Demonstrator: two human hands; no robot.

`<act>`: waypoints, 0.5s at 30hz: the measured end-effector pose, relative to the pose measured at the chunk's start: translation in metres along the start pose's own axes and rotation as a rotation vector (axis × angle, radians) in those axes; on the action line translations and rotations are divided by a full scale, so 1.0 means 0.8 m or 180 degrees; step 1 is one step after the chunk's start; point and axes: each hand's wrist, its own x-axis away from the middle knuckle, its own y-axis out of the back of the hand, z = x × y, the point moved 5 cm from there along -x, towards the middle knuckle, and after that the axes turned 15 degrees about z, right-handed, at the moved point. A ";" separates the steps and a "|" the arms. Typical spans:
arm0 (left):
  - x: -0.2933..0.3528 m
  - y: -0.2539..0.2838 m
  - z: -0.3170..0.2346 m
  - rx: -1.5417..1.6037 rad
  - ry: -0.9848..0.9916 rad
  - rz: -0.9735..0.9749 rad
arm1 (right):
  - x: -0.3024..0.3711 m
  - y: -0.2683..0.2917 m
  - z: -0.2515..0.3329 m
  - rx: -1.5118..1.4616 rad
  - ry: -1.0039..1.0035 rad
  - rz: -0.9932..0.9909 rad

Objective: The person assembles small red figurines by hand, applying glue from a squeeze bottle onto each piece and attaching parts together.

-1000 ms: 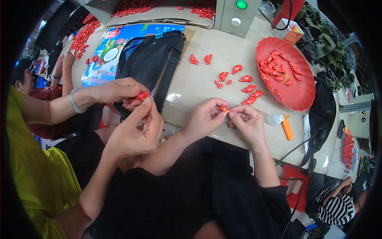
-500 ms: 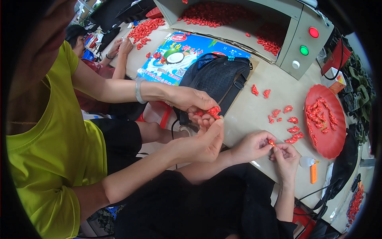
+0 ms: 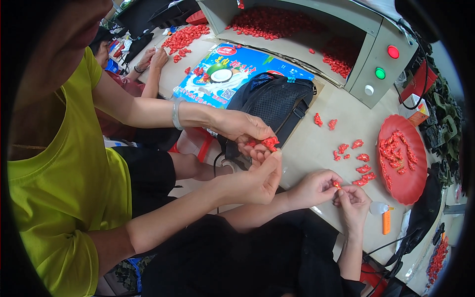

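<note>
The wearer's left hand and right hand meet over the near edge of the beige table. Both are closed in a fingertip pinch on one small red plastic piece, held between them just above the table edge. The piece is too small and too covered by the fingers to tell its long axis or which way it points.

Beyond the hands, loose red pieces lie scattered on the table, near a red round tray holding more of the same. A small white bottle with an orange cap lies just beside the right hand.

To the left, a co-worker in a yellow-green shirt holds a cluster of red pieces between two hands, in front of a black mesh bag. A grey box with red and green buttons stands at the far side.
</note>
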 end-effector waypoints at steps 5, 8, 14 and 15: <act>0.002 0.000 -0.002 0.0074 0.0174 0.0108 | 0.001 -0.003 0.002 -0.0032 0.0019 -0.0010; 0.003 -0.002 -0.001 0.0126 0.0312 0.0225 | 0.002 -0.002 0.000 -0.0046 0.0002 -0.0017; -0.001 -0.004 -0.002 -0.0070 0.0321 0.0250 | 0.005 0.004 0.001 -0.0079 -0.0115 -0.0086; -0.002 -0.007 -0.001 -0.0228 0.0363 0.0264 | 0.006 0.005 0.000 -0.0021 -0.0085 -0.0034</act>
